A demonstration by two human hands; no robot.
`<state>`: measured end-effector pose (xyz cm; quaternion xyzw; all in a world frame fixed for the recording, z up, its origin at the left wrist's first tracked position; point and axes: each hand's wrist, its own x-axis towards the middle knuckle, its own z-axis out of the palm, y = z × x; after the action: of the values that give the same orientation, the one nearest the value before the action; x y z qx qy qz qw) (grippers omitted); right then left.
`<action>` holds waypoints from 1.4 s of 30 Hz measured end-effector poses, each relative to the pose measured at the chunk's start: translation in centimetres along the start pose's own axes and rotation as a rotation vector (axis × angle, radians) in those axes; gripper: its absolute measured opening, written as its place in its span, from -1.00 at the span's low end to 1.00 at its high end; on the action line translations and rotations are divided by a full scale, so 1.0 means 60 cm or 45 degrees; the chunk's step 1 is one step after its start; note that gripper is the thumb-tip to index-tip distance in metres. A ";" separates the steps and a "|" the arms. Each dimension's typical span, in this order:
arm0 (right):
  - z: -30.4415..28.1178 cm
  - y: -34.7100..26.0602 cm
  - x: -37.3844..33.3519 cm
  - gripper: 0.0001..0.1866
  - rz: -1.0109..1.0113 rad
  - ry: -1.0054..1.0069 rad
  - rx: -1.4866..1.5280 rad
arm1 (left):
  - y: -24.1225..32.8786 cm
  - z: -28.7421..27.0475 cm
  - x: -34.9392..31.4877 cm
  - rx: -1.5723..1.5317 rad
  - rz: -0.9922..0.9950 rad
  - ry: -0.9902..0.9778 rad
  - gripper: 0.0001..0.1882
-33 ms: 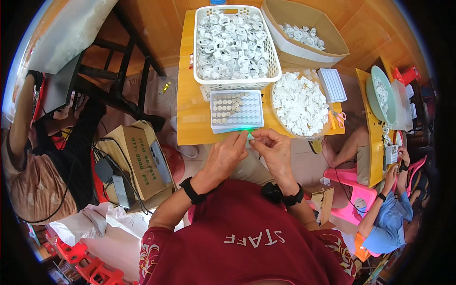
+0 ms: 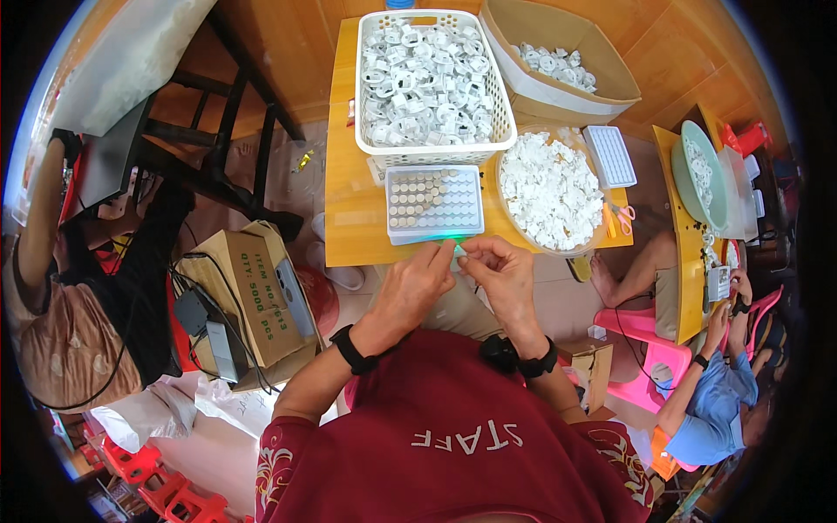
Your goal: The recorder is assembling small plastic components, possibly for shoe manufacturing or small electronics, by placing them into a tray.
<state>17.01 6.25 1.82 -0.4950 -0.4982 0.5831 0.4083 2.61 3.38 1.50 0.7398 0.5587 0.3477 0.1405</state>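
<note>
Just off the table's near edge, my left hand [image 2: 413, 286] and my right hand [image 2: 504, 272] meet with fingertips pinched together. Between them is a small part lit green [image 2: 459, 250], mostly covered by the fingers, so its exact kind does not show. A green glow also falls on the near side of the white tray [image 2: 397, 234], which lies just beyond my hands. Rows of small round button cells [image 2: 408, 198] fill the tray's left part, while its right part shows pale round pockets. Both hands are closed.
Behind the tray stands a white basket [image 2: 370, 158] of white and clear plastic parts. To its right are a round tub of white pieces [image 2: 549, 192], another white tray [image 2: 609, 157], scissors [image 2: 623, 218] and an open carton [image 2: 558, 106]. A co-worker [image 2: 711, 401] sits at right; cartons [image 2: 253, 296] stand at left.
</note>
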 end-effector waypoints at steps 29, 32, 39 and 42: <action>-0.139 -0.179 0.204 -0.91 -0.786 0.666 -0.296 | -0.033 -0.042 0.015 -1.761 -0.765 -0.081 -0.70; -0.171 -0.187 0.288 -0.88 -0.927 0.662 -0.431 | -0.035 -0.049 0.000 -1.725 -0.802 -0.135 -0.74; -0.082 -0.157 0.317 -0.79 -1.069 0.270 -1.230 | -0.053 -0.049 -0.045 -1.749 -0.958 0.023 -0.78; -0.050 -0.142 0.325 -0.78 -1.150 0.002 -1.577 | -0.054 -0.050 -0.051 -1.758 -0.949 0.023 -0.78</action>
<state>16.39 27.14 6.87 -0.3822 -0.8877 -0.0265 0.2555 -2.18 1.10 0.63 0.2459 0.4288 0.5522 0.6714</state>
